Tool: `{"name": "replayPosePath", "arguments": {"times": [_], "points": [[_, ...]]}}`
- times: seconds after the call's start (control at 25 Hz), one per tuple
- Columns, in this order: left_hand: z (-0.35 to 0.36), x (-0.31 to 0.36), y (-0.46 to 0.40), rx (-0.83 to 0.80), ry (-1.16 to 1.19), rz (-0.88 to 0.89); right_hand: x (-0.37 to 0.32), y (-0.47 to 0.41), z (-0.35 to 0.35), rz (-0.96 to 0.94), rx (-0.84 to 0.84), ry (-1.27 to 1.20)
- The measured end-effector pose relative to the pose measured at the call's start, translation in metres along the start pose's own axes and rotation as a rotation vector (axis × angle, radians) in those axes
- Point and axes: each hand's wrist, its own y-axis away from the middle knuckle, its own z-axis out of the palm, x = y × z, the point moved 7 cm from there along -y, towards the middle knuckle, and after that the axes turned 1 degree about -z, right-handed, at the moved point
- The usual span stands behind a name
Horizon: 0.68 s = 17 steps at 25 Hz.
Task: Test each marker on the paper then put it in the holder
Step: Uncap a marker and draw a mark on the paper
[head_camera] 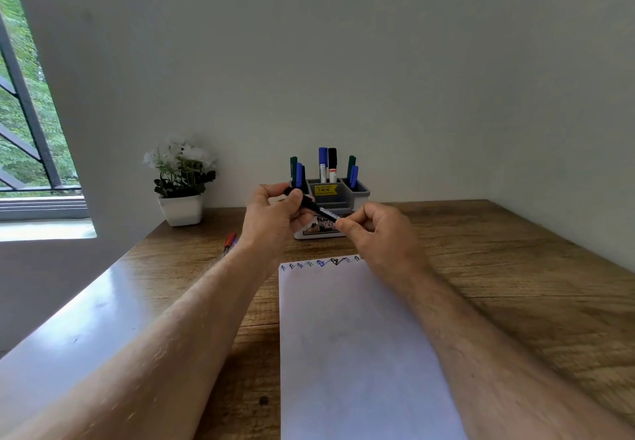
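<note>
Head view: your left hand [271, 214] and right hand [372, 230] pinch the black marker [318, 210] between curled fingers, above the paper [347, 336]. Beyond them, the holder [360, 195] contains seven markers; a red pen [229, 242] remains on the tabletop [515, 267], apparently untested.

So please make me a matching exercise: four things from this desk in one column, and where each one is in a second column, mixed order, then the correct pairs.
Things:
1. black marker
2. red pen
3. flower pot
4. paper

Places:
A. flat on the desk, scribbles along its far edge
B. held by the left hand and the right hand
C. far left corner of the desk, by the wall
D. lying on the desk, left of the left forearm

Pairs: 1-B, 2-D, 3-C, 4-A
</note>
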Motion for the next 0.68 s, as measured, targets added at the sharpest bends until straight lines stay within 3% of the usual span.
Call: {"name": "replayPosePath", "arguments": {"times": [0.08,0.28,0.44,0.56,0.68], "points": [[0.006,0.003,0.002,-0.024,-0.042,0.046,-0.005,0.000,0.003,-0.044,-0.004,0.027],[0.004,0.013,0.009,0.088,-0.143,0.175,-0.004,0.001,0.001,-0.058,0.023,0.158],[0.005,0.050,0.009,0.187,-0.187,0.449,0.004,-0.003,-0.019,-0.015,0.219,0.181],[0.019,0.070,0.004,0.257,-0.248,0.609,0.012,-0.006,-0.016,0.013,0.202,0.194],[0.047,0.073,-0.003,0.214,-0.367,0.701,0.014,-0.008,-0.012,0.000,0.191,0.228]]}}
